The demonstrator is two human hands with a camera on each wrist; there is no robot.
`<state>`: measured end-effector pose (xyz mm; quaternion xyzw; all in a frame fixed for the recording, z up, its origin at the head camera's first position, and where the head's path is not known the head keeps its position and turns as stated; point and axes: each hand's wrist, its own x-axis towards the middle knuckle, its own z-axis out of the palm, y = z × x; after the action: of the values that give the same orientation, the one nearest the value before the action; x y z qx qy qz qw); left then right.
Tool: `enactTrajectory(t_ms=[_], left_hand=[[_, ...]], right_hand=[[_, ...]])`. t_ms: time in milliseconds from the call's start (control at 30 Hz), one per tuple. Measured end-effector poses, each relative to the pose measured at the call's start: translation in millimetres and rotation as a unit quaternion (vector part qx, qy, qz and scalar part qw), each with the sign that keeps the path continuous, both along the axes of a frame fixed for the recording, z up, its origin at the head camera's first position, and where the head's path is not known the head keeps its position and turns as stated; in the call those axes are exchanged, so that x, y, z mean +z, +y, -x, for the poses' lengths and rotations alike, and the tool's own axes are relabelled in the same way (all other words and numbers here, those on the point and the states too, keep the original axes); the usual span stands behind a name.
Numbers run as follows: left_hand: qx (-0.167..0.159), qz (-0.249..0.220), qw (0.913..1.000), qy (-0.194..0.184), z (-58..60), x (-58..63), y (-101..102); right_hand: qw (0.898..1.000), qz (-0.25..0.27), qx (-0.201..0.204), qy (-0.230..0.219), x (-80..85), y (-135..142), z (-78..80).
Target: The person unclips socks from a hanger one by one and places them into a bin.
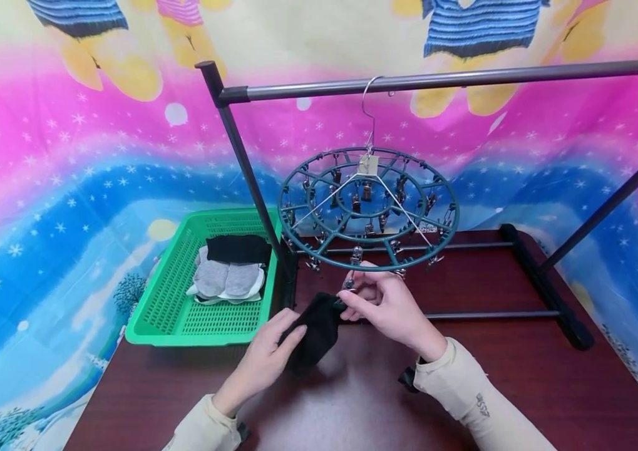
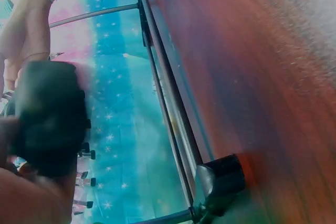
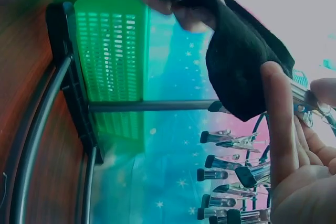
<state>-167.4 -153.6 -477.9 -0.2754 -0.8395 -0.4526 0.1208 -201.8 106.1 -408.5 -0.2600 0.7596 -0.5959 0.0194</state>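
A black sock (image 1: 313, 335) stretches between the two hands in front of the hanger. My left hand (image 1: 265, 354) pinches its near end between thumb and fingers. With thumb and fingers, my right hand (image 1: 389, 307) grips a metal clip (image 1: 349, 284) at the sock's far corner. In the right wrist view the clip (image 3: 304, 98) meets the edge of the sock (image 3: 244, 59); how firmly it bites cannot be made out. The clip hangs below the front rim of a round green clip hanger (image 1: 324, 255). The left wrist view shows the sock (image 2: 50, 114) blurred.
A dark metal rack (image 1: 307, 89) carries the hanger by its hook (image 1: 365, 100); several other clips dangle from it. On the left stands a green basket (image 1: 155, 313) with folded grey, white and black socks (image 1: 228, 275). The rack's feet (image 1: 550, 294) rest on the reddish-brown table (image 1: 364, 401).
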Motion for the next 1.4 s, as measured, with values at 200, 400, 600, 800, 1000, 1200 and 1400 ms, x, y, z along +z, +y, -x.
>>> enactTrajectory(t_ms=[200, 400, 600, 800, 1000, 1200, 1400], left_hand=[[0.035, -0.013, 0.9982, 0.047, 0.3, -3.1, -4.2], [0.043, 0.000, 0.9964, 0.073, -1.5, -4.4, -5.3], [0.050, 0.021, 0.9954, 0.080, -5.5, -4.1, -4.8], [0.052, 0.025, 0.9935, 0.098, -6.7, -4.5, -4.5], [0.047, 0.021, 0.9940, 0.097, -7.2, -3.3, -5.0], [0.035, 0.017, 0.9949, 0.093, -7.4, -1.3, -4.9], [0.025, 0.013, 0.9957, 0.088, -8.2, -1.2, -3.5]], right_hand=[[0.998, -0.051, -0.035, 0.024, -1.6, 1.8, 2.8], [0.997, -0.057, -0.037, 0.043, -3.3, 1.7, 4.7], [0.998, -0.042, -0.018, 0.030, -5.8, -0.5, 6.9], [0.999, -0.039, -0.006, 0.025, -7.6, -4.1, 10.6], [0.998, -0.049, -0.021, 0.029, -8.0, -3.9, 12.3], [0.998, -0.037, -0.014, 0.046, -8.3, -4.9, 14.2], [0.997, -0.039, -0.027, 0.056, -9.4, -4.8, 14.9]])
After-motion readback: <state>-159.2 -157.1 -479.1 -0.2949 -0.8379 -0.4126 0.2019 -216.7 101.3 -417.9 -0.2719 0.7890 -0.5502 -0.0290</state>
